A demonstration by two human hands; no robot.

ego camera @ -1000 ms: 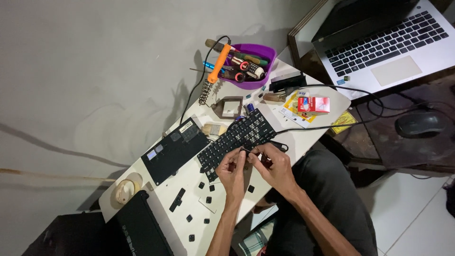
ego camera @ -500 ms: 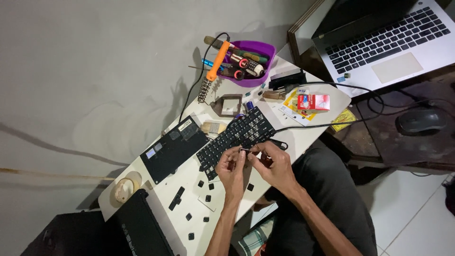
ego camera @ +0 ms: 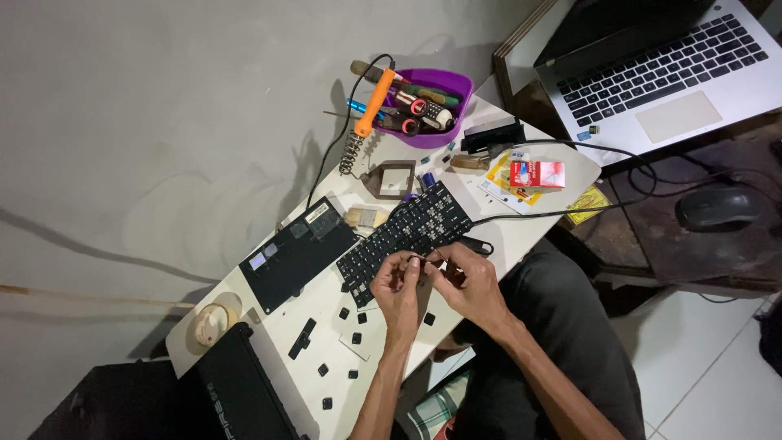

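- Keyboard (ego camera: 407,232), black and bare of several keycaps, is laid on the white table (ego camera: 521,236) at the centre of the frame, its long axis running from lower left to upper right.
- Its lower edge is met by both hands, just below centre; the left hand (ego camera: 399,285) is slightly nearer the keyboard's lower-left end.
- The right hand (ego camera: 468,281) is set beside it, fingertips drawn together with the left's on something small and dark; what it is cannot be told.
- Both grips are pinched closed, not spread.
- Loose keycaps (ego camera: 356,338) are scattered lower left of the hands.
- A purple tool bowl (ego camera: 444,110) is seen at upper centre, a soldering iron (ego camera: 371,110) against it.
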